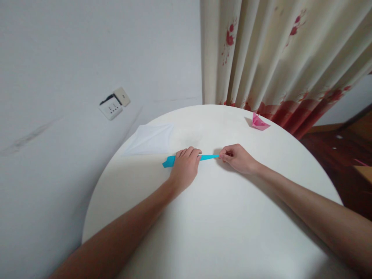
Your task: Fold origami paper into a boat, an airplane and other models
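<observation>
Left hand (186, 164) clasping blue paper (208, 157), right hand (237, 158) pinching its end; round white table (221, 221), floral curtain (261, 58) beyond.

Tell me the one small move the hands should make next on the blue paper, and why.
Probably slide the left hand along the blue folded paper toward the right hand, pressing lightly: the left hand covers the paper's middle, the right hand pinches its narrow tip, and the slim stretch between them lies uncovered.
</observation>
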{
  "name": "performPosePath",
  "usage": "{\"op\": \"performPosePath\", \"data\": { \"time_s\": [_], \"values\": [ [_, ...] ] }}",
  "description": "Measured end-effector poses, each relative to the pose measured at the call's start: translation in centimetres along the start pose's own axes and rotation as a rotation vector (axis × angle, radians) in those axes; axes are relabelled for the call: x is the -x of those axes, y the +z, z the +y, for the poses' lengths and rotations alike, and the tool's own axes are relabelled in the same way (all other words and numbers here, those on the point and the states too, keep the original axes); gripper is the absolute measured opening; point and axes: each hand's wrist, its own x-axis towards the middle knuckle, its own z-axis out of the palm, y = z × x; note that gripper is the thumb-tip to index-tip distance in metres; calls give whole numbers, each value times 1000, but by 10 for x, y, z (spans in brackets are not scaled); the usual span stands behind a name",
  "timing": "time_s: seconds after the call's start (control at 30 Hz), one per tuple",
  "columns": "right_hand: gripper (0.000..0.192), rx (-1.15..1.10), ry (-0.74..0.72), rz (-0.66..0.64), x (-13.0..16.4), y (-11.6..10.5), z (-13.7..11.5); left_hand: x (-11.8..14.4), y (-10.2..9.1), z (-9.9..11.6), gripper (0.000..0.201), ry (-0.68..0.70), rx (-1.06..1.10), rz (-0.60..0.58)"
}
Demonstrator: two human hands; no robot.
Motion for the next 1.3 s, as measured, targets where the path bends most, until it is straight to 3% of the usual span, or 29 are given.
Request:
{"op": "performPosePath", "data": {
  "time_s": [0.1, 0.2, 0.37, 0.6, 0.83, 1.03, 1.3],
  "values": [
    [24, 39, 31, 20, -2, 1, 2, 2, 3, 2, 36, 107, 81, -19],
    [25, 156, 75, 66, -4, 1, 3, 7, 7, 6, 48, 200, 39, -118],
    [22, 416, 140, 89, -2, 3, 0, 14, 16, 5, 67, 236, -11, -271],
    [23, 836, -34, 264, 12, 17, -10, 13, 19, 0, 69, 226, -25, -277],
    [56, 893, -204, 63, 22, 46, -5, 14, 21, 3, 65, 222, -54, -248],
    [63, 931, -193, -35, 23, 48, -4, 15, 19, 5, 68, 217, -62, -223],
    [64, 927, -217, -42, 22, 46, -4, 15, 22, 2, 72, 208, -65, -237]
  ]
}}
